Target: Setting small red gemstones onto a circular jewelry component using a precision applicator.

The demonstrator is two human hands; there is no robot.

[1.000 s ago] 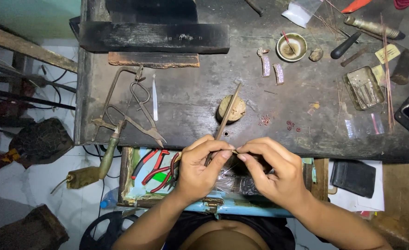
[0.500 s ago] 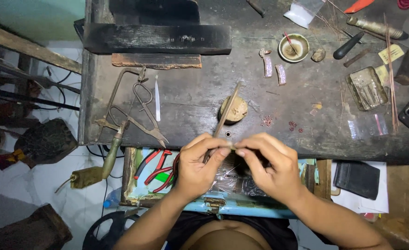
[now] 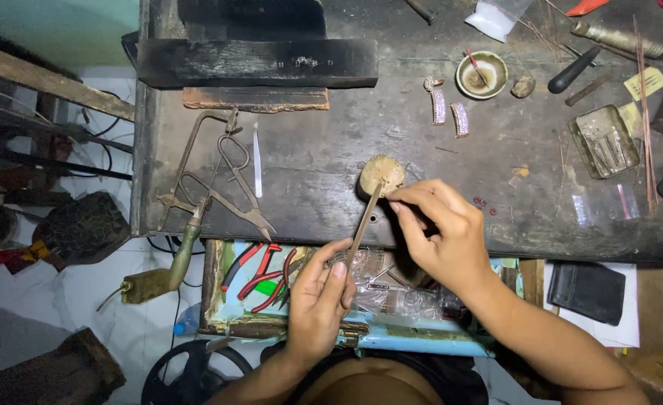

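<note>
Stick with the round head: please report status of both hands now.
Left hand grips the stick at its low end. Right hand pinches at the round head on the bench. Shears lie clear, to the left.

Shears [image 3: 234, 184] left of stick [image 3: 364, 223], bowl [image 3: 481, 75] behind.

left hand [image 3: 318, 296]: palm up, fingers curled, thumb and forefinger pinched together at the top | right hand [image 3: 442, 234]: raised higher and further forward, back of hand up, fingertips [image 3: 400, 201] gathered in a pinch pointing left | forearms: bare, both entering from bottom edge, hands apart
</note>
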